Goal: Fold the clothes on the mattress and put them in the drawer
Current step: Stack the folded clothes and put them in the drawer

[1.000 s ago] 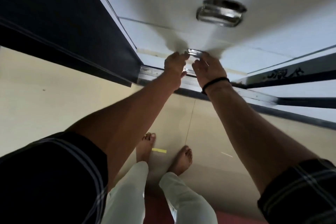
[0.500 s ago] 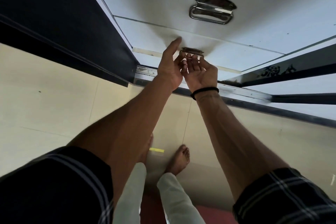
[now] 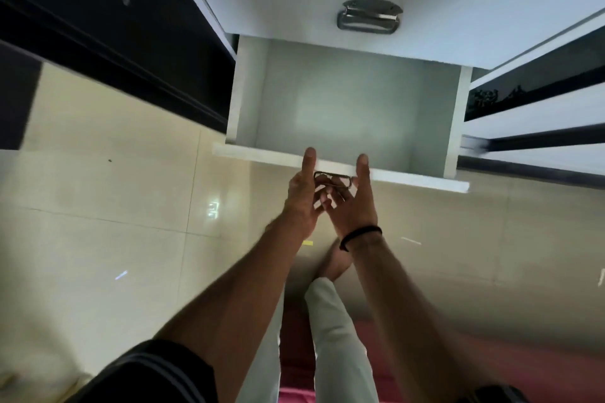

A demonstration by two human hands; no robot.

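Both hands, left hand (image 3: 302, 198) and right hand (image 3: 355, 203), hooked fingers round the handle (image 3: 332, 179); the drawer (image 3: 343, 108) stood open. Overpulling risked derailing it.

Beige tiled floor (image 3: 98, 193), yellow scrap (image 3: 307, 242) (small), red mat (image 3: 294, 363)

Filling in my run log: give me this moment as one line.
stage: drawer pulled out, no clothes inside | left hand: on drawer handle | right hand: on drawer handle | clothes: not in view
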